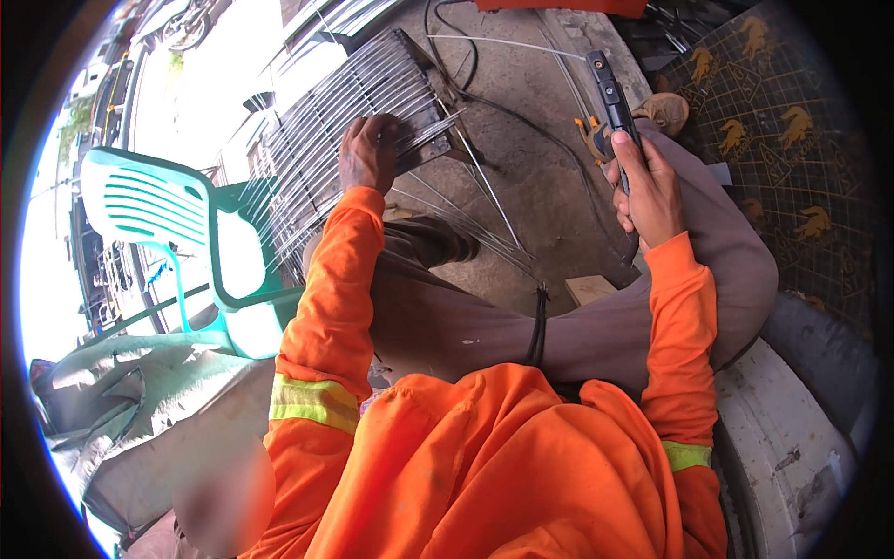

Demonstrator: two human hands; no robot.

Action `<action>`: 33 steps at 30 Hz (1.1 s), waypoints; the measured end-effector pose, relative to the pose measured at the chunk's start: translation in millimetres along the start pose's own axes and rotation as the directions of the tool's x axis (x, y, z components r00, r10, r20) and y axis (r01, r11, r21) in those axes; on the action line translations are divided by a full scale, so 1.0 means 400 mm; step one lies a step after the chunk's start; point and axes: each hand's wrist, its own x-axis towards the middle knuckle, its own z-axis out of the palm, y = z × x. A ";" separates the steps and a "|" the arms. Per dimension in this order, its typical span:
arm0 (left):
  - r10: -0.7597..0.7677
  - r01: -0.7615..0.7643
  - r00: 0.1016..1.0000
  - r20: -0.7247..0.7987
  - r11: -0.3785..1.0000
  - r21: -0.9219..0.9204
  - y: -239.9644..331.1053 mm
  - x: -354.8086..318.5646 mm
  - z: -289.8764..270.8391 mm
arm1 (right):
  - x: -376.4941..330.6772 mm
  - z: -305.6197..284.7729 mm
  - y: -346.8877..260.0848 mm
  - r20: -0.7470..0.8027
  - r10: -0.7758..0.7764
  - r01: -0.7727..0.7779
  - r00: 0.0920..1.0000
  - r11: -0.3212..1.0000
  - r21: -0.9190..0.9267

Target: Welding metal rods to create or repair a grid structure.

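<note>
My right hand [643,186] is wrapped around a black welding electrode holder [610,93], raised above my right knee. A thin pale welding rod [507,41] sticks out of its head toward the left. My left hand [370,154] lies on a grille of thin metal rods [321,121], its fingers curled down over the rods near one edge; the fingertips are partly hidden. The rods run side by side across a dark block-like support [433,130], and several crosswise rods pass over them. The rod tip is apart from the grille.
A green plastic chair [209,224] stands left of the grille. Black cable [531,116] winds across the concrete floor [521,172]. Loose rods [480,224] lean near my legs. An orange-handled tool [593,140] lies by my shoe [663,112]. A patterned dark sheet [782,140] covers the right side.
</note>
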 end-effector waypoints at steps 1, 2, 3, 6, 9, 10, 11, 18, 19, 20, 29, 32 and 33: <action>0.010 -0.010 1.000 -0.006 1.000 -0.001 0.001 0.001 -0.001 | 0.002 0.000 -0.001 -0.001 -0.001 0.001 1.000 1.000 0.001; 0.011 -0.011 1.000 -0.006 1.000 -0.001 0.002 0.000 -0.002 | 0.003 0.001 -0.002 0.054 0.024 -0.021 0.998 0.998 -0.062; 0.005 -0.005 1.000 -0.001 1.000 0.003 0.003 -0.002 -0.003 | 0.004 0.001 -0.002 0.107 0.052 -0.039 0.993 0.991 -0.127; 0.005 -0.005 1.000 -0.005 1.000 -0.001 -0.001 -0.005 0.003 | -0.003 0.017 0.003 0.026 0.016 -0.014 1.000 0.995 -0.099; 0.004 -0.004 1.000 -0.007 1.000 -0.006 -0.006 -0.006 0.000 | 0.009 -0.002 0.002 -0.018 0.000 0.000 1.000 1.000 -0.031; 0.000 0.000 1.000 -0.001 1.000 -0.010 -0.005 -0.005 0.001 | 0.011 -0.005 -0.004 -0.047 -0.011 0.012 0.999 1.000 0.016; -0.002 0.002 1.000 -0.001 1.000 -0.011 -0.004 -0.006 0.002 | 0.008 -0.007 -0.017 -0.030 0.006 -0.007 1.000 1.000 -0.003; -0.011 0.011 1.000 -0.004 1.000 -0.009 0.003 -0.005 -0.006 | 0.025 -0.008 -0.023 0.042 0.026 -0.027 0.999 1.000 0.007; -0.010 0.010 1.000 -0.005 1.000 -0.019 0.007 -0.005 -0.005 | 0.026 -0.009 -0.023 0.011 0.020 -0.020 1.000 0.999 0.027; -0.008 0.008 1.000 -0.002 1.000 -0.020 0.011 -0.006 -0.004 | 0.027 -0.009 -0.024 -0.021 0.015 -0.014 1.000 0.999 0.047; 0.000 0.000 1.000 -0.013 0.999 -0.035 0.003 -0.004 0.004 | 0.061 -0.028 -0.048 0.055 0.021 -0.020 0.998 1.000 -0.015; 0.000 0.000 1.000 -0.013 1.000 -0.020 0.003 -0.005 0.007 | 0.079 -0.041 -0.057 0.098 0.012 -0.005 0.995 0.998 -0.067; -0.001 0.001 1.000 -0.010 1.000 -0.018 -0.001 -0.006 0.004 | 0.081 -0.040 -0.056 0.096 -0.017 0.026 0.995 0.996 -0.087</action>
